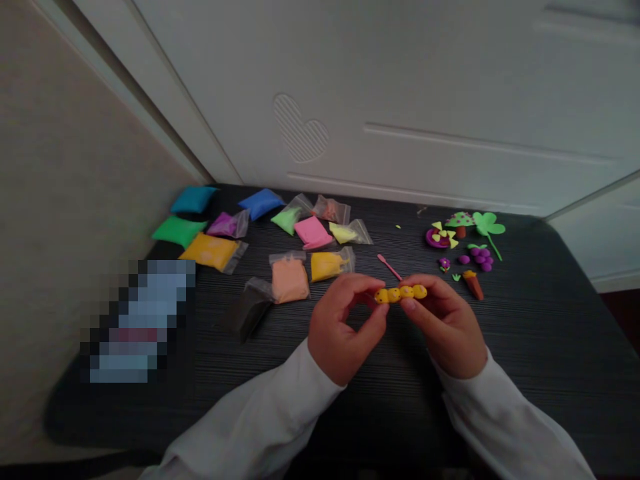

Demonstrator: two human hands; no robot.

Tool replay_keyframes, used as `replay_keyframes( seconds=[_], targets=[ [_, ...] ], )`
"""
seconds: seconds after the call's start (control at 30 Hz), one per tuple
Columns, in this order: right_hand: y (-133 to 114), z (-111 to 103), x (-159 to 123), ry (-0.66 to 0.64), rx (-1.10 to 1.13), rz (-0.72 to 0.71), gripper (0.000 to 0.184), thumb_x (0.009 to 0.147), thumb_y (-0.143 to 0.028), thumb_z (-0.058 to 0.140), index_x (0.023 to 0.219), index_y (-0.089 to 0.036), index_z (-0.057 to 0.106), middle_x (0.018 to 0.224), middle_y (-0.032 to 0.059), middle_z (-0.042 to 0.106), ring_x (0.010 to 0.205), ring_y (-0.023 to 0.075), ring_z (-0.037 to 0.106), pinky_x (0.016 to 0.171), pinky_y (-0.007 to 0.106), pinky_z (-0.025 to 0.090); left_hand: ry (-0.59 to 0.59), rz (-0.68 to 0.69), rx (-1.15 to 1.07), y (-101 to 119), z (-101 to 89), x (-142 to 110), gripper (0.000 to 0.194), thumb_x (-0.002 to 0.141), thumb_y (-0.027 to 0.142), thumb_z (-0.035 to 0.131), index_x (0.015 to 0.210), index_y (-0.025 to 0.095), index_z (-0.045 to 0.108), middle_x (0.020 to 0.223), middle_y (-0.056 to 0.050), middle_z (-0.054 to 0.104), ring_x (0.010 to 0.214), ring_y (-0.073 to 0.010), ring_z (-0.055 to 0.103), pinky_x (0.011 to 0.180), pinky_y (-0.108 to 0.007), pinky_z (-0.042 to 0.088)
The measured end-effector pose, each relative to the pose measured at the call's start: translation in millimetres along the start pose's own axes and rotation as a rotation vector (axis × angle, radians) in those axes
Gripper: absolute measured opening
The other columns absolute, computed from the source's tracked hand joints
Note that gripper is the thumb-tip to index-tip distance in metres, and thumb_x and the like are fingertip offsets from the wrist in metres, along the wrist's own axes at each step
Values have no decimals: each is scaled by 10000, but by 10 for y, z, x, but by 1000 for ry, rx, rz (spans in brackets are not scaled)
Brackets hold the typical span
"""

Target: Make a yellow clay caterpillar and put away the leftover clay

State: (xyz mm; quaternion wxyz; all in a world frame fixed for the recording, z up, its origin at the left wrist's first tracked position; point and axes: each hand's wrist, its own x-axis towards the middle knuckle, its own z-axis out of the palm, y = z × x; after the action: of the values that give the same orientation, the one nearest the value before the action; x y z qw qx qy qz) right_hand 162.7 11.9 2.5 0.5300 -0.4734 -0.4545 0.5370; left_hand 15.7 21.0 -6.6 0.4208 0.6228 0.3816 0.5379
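Observation:
Between both hands, held above the table, is a short row of joined yellow clay balls (401,294) with small dark dots on them. My left hand (346,328) pinches its left end between thumb and forefinger. My right hand (453,327) grips the right half, thumb in front and fingers behind. Just beyond the hands a pink modelling stick (389,267) lies on the table, its near end close to my right fingers. To the left of my left hand are a bag of peach clay (290,279) and a bag of yellow clay (326,265).
Bags of coloured clay, among them blue (261,203), pink (313,232), green (179,230) and black (249,308), cover the table's left and back. Small clay models stand at right: a purple bowl (438,238), grapes (481,257), a green clover (487,224), a brown cone (473,285). A white panel (425,87) rises behind.

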Motion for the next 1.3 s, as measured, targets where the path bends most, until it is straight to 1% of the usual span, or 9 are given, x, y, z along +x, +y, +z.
replay_keyframes(
  seconds=[0.17,0.37,0.57,0.73,0.87,1.0,1.13,1.2,1.3],
  targets=[
    [28,-19,-2,12,-22,-4,227,715,-179,654,907,-294,615,847,-34,606,782,79,562,706,167,459,6,-2,22,-10,18,0,273,728,74,567,976,186,537,939,-51,541,843,-138,562,758,-281,517],
    [52,-33,22,20,-72,-21,212,702,-206,665,893,-279,610,828,-18,607,764,104,577,683,206,483,14,1,33,-25,27,8,257,737,79,564,974,175,537,946,-52,538,852,-135,558,762,-276,516],
    [46,2,37,17,-46,-32,311,705,-188,663,976,-317,584,912,-29,598,811,82,577,721,185,477,34,-2,36,-31,6,14,272,742,75,563,989,187,536,965,-42,529,887,-132,547,766,-253,504],
    [30,11,30,-3,-32,-51,241,719,-171,650,916,-304,607,857,-42,606,787,59,581,714,150,473,29,-17,13,-26,2,11,284,735,68,569,991,188,540,972,-46,528,901,-138,542,792,-261,490],
    [12,-19,36,-15,-39,-59,231,712,-165,656,903,-289,612,828,-37,617,760,73,592,686,170,491,21,-39,-63,-4,13,0,289,730,72,574,991,194,551,985,-52,525,912,-150,539,800,-270,484],
    [-2,-41,48,-27,-28,-63,224,716,-177,651,908,-287,614,829,-39,626,763,81,606,687,183,504,-3,-182,-259,9,15,-8,267,759,105,555,1007,204,562,1010,-54,543,917,-149,551,773,-255,489],
    [-20,-39,52,-26,-28,-61,220,719,-182,646,911,-287,614,851,-38,631,785,101,619,713,223,520,19,-292,-529,-19,2,38,216,780,137,519,969,203,599,945,-32,581,865,-142,567,720,-247,495],
    [-35,-37,55,-26,-49,-58,216,723,-179,642,909,-285,616,843,-40,630,793,102,619,725,224,518,16,-397,-614,-32,-5,81,198,782,150,503,939,193,617,902,-27,597,826,-140,580,683,-245,498],
    [-66,-36,50,-43,-78,-38,209,731,-175,635,911,-278,614,835,-39,630,789,101,618,716,219,517,-38,-632,-717,-24,-18,145,171,797,185,474,864,170,631,798,-24,627,704,-125,606,615,-231,497]
  ],
)
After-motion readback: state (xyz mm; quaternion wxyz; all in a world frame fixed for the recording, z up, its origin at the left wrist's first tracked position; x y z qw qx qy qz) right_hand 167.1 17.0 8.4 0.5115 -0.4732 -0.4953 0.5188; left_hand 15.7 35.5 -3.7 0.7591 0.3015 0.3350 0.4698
